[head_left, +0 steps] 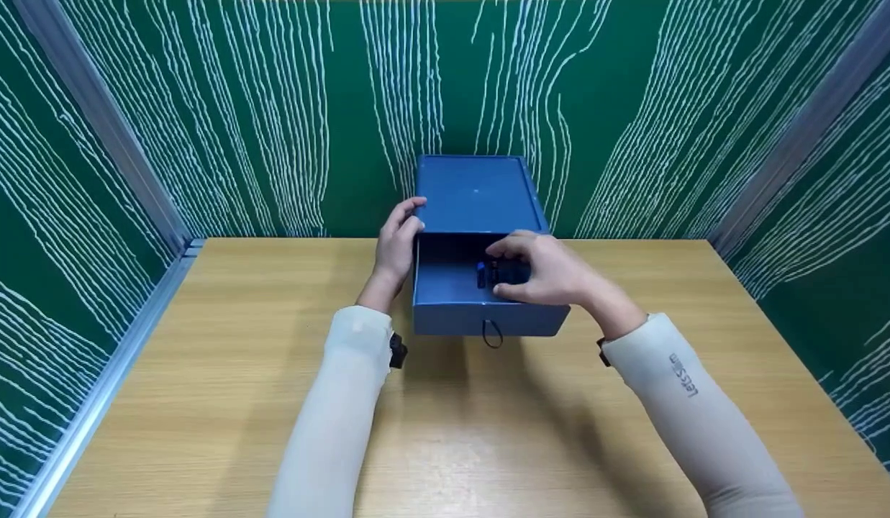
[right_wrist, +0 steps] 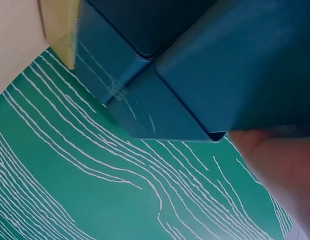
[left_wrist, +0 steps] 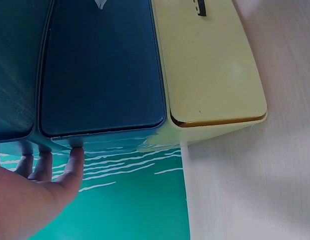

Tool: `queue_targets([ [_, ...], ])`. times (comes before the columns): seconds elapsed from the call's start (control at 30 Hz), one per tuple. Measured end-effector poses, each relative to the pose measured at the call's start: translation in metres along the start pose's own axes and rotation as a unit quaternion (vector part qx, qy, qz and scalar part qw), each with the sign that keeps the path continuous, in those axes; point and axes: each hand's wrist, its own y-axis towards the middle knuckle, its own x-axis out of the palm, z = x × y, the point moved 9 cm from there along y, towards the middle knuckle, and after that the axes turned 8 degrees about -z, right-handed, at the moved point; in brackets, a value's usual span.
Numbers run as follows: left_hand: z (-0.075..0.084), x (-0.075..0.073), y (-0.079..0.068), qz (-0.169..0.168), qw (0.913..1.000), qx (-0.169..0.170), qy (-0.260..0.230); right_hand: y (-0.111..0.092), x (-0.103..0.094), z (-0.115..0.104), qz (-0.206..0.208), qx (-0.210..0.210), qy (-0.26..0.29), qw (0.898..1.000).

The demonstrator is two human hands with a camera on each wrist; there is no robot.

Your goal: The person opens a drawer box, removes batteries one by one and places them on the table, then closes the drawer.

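Note:
A blue drawer unit (head_left: 477, 191) stands at the back of the table, its top drawer (head_left: 445, 316) pulled out. My left hand (head_left: 398, 248) steadies the unit's left side, fingertips on the blue wall in the left wrist view. Over the drawer's right side reaches my right hand (head_left: 556, 270), thumb and fingers bent and spread apart. Beside its fingertips, inside the drawer, are a small blue item (head_left: 480, 274) and a dark one (head_left: 495, 273). Something dark shows between thumb and fingers; I cannot tell whether they grip it. The right wrist view hides the fingertips behind the drawer.
Below the blue drawers sits a closed yellow drawer (left_wrist: 215, 65). A black loop pull (head_left: 493, 334) hangs from the open drawer's front. Behind the wooden table (head_left: 445, 446) rises a green wall (head_left: 272, 108) with white wavy lines, framed by metal posts.

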Motion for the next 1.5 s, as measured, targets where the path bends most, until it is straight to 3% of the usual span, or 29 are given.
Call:
queue_targets([
  [0.3,-0.001,0.001,-0.001,-0.005,1.0000,-0.002,0.004,0.011,0.010,0.004,-0.034,0.018,-0.091,0.995],
  [0.53,-0.001,0.001,-0.001,-0.004,1.0000,0.002,0.005,0.014,0.013,0.007,-0.034,0.032,-0.138,0.989],
  [0.73,-0.002,0.001,0.000,-0.008,1.0000,0.000,0.006,0.015,0.016,0.010,-0.037,0.052,-0.165,0.984],
  [1.5,-0.001,-0.001,0.001,0.006,0.9999,0.015,0.001,0.020,0.020,0.011,-0.042,0.063,-0.237,0.969],
])
